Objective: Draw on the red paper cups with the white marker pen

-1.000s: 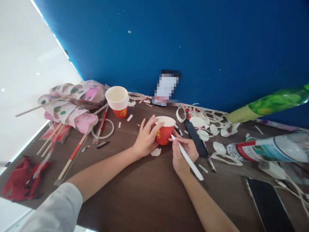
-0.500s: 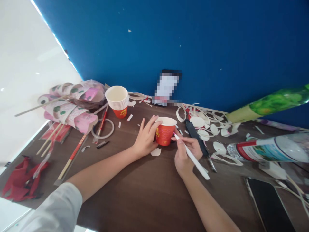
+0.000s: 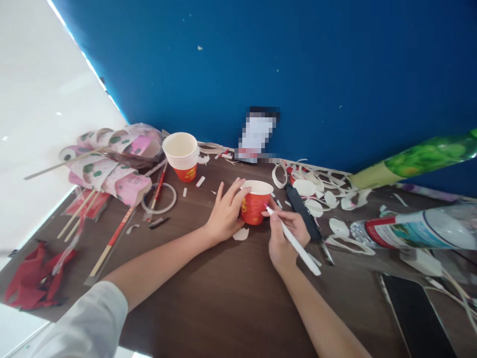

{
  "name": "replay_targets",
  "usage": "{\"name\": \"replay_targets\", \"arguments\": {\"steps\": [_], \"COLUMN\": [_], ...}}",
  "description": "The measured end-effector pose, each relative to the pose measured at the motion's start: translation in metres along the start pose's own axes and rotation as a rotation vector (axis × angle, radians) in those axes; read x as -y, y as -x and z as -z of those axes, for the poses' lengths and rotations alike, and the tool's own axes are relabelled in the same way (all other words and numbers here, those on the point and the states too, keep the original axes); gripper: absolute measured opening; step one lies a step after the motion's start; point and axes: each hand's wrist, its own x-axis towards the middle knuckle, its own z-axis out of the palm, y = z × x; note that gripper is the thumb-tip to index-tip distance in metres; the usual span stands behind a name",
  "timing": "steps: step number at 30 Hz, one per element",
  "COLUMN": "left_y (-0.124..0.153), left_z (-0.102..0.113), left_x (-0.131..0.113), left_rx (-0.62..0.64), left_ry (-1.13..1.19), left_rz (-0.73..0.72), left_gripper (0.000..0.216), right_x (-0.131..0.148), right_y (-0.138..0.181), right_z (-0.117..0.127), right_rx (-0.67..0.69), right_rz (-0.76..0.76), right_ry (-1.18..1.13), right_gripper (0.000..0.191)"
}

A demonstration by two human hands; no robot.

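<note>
Left hand point(image 3: 225, 214): clasped the left side of the red paper cup point(image 3: 255, 205), fingers curled on its wall.
Red paper cup: stood upright on the table point(image 3: 223, 298) between the two hands; it was a tapered round cup, matt red outside and cream inside, with a rolled rim.
Cup print: a gold mark faced the left hand, too small to read.
Right hand point(image 3: 285, 233): pinched a white pen point(image 3: 294, 242), whose tip met the cup's right wall.
White pen: a slim, smooth cylinder, slanting back over the right hand.
Table: dark brown wood grain, matt.
Craft knife point(image 3: 303, 214): a long black handle, just right of the right hand.
Paper offcuts point(image 3: 316, 194): cream discs and curled strips, beyond the right hand.
Bottle point(image 3: 406, 229): clear plastic, lying on its side far right of the right hand; its red and green label was unreadable.
Cup stack point(image 3: 182, 156): nested cups of the same kind, beyond the left hand.
</note>
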Motion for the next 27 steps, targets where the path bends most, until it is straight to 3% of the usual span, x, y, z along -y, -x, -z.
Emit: {"name": "replay_targets", "arguments": {"steps": [7, 14, 27], "left_y": [0.0002, 0.0005, 0.0006], "left_z": [-0.0004, -0.001, -0.0024], "left_x": [0.001, 0.0008, 0.0014], "left_rx": [-0.01, -0.037, -0.051], "left_ry": [0.006, 0.015, 0.0], "left_rz": [-0.014, -0.036, -0.058], "left_gripper": [0.071, 0.068, 0.065], "right_x": [-0.0063, -0.0047, -0.006], "right_y": [0.0005, 0.0056, 0.0068], "right_z": [0.002, 0.0016, 0.0025], "right_rx": [-0.029, 0.054, 0.068], "right_rz": [0.003, 0.073, 0.064], "right_ry": [-0.02, -0.049, 0.006], "right_gripper": [0.012, 0.009, 0.009]}}
